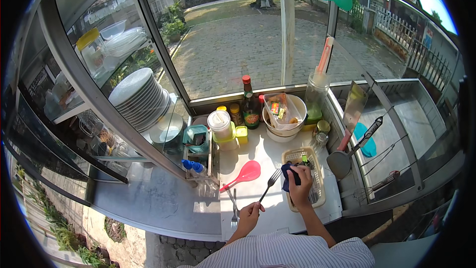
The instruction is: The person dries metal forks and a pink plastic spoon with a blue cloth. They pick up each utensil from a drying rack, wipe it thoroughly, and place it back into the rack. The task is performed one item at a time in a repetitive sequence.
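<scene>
My left hand (250,216) grips a metal fork (273,178) by its handle, tines pointing up and away from me. Just right of the tines, my right hand (302,186) is closed on a dark blue cloth (287,174), apart from the fork. Beneath that hand sits a cream plastic basket (319,199) with utensils in it, partly hidden by the hand and cloth. Left of my left hand, another fork (234,219) lies on the white counter (267,227) with other cutlery. Beyond it rests a pink rice paddle (249,171).
At the back stand a sauce bottle (251,109), a lidded tub (219,123) and a white bowl (300,113) holding a plastic container. Stacked plates (137,98) fill the glass cabinet on the left. A spatula (339,164) and a cleaver (355,106) hang at the right.
</scene>
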The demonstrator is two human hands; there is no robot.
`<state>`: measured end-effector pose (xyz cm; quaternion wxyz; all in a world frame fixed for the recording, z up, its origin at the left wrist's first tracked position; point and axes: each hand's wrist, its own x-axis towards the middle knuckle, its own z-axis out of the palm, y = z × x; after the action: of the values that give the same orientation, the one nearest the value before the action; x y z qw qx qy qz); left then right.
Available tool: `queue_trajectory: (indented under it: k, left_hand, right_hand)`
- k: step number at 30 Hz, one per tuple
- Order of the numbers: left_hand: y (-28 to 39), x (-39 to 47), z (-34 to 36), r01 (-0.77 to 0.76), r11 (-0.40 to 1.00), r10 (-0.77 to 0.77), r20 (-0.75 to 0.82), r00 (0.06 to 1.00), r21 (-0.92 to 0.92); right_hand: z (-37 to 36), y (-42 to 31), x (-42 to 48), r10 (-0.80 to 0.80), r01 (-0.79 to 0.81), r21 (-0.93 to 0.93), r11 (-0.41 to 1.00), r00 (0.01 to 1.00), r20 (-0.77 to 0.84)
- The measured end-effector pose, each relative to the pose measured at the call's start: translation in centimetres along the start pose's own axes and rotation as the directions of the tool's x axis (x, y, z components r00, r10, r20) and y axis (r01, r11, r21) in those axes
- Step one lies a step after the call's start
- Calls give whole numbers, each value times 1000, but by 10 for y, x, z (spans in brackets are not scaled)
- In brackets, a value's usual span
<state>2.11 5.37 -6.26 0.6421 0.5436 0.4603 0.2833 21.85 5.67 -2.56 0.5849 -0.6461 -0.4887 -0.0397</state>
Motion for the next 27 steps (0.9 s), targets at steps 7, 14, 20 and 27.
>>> queue_trajectory:
  k: [7,14,20,27]
  left_hand:
    - [-14,12,-12,17,998,-17,-13,1000,-63]
    - [-20,7,-6,-54,994,56,-18,998,93]
    - [-14,-1,-1,-176,940,179,19,984,291]
    - [-1,-1,2,-224,911,210,77,975,347]
  right_hand:
    - [-5,-30,-40,-76,45,156,987,977,200]
    - [8,-25,-75,-37,-27,156,987,919,392]
    - [9,-14,-55,36,-51,50,997,962,270]
    - [9,-14,-43,70,-61,-48,997,975,212]
